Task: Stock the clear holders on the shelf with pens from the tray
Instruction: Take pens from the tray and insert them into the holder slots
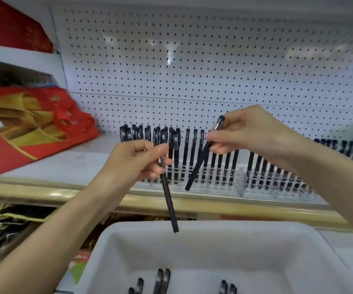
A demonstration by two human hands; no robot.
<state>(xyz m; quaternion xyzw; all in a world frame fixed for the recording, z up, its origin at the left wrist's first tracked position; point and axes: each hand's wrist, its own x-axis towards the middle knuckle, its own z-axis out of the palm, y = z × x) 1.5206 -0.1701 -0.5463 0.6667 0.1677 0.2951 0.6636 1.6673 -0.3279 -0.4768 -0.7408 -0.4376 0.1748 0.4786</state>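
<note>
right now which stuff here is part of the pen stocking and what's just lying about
Job: left hand, left-hand pen, right hand, right-hand pen, clear holders, tray, tray pens.
Lying about: red bags, pegboard.

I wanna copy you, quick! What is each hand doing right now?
Left hand: closed, fingers pinching a black pen above the white tray.
Right hand: closed, fingers pinching a second black pen near the clear holder.
</note>
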